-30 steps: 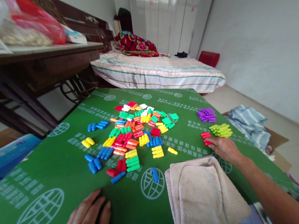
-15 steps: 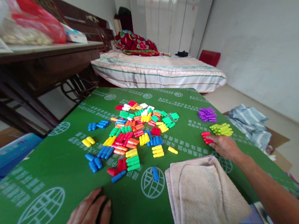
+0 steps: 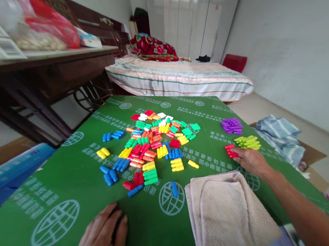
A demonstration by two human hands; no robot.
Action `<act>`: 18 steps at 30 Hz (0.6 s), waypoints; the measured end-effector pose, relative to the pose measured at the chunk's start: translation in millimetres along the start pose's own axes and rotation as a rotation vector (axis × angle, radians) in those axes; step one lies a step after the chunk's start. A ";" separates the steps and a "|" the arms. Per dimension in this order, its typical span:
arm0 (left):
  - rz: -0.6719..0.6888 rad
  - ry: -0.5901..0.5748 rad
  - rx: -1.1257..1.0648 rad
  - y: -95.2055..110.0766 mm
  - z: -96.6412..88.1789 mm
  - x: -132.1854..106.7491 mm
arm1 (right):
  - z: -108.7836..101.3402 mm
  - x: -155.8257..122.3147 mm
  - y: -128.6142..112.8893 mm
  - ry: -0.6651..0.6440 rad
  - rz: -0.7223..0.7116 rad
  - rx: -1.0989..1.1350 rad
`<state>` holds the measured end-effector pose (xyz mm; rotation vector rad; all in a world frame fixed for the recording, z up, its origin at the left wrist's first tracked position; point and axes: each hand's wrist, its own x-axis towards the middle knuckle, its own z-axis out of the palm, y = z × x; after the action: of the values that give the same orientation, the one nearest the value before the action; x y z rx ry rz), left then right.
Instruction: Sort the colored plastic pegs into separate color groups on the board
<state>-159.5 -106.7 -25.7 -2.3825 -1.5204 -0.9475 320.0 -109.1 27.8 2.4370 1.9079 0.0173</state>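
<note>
A heap of small coloured plastic pegs lies in the middle of a green printed mat. My right hand rests at the right side, fingertips on a small cluster of red pegs. Just beyond it sit a lime-green pile and a purple pile. My left hand lies flat on the mat near the front edge, fingers stretched out, holding nothing. A folded beige towel lies between the two hands.
A dark wooden table with bags on top stands at the left. Behind the mat is a bed with a striped cover. A blue box sits left of the mat, and cloth on cardboard on the floor at the right.
The view has shifted slightly, so everything sits a little further right. My right hand stays at the red pegs; my left hand stays flat on the mat.
</note>
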 end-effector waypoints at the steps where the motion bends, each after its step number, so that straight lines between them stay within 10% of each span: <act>1: 0.020 -0.001 0.037 1.4 -1.2 0.3 | -1.3 -1.6 -1.2 0.008 -0.002 -0.001; 9: 0.057 0.046 0.123 19.8 -16.0 8.1 | -13.9 -11.8 -33.0 0.122 -0.060 0.029; 18: 0.032 0.053 0.146 25.3 -19.1 6.8 | -46.7 -16.0 -122.7 0.009 -0.348 0.186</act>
<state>-144.0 -122.0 -1.8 -2.2559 -1.4746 -0.8542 195.3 -93.8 69.4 2.1692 2.4078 -0.1692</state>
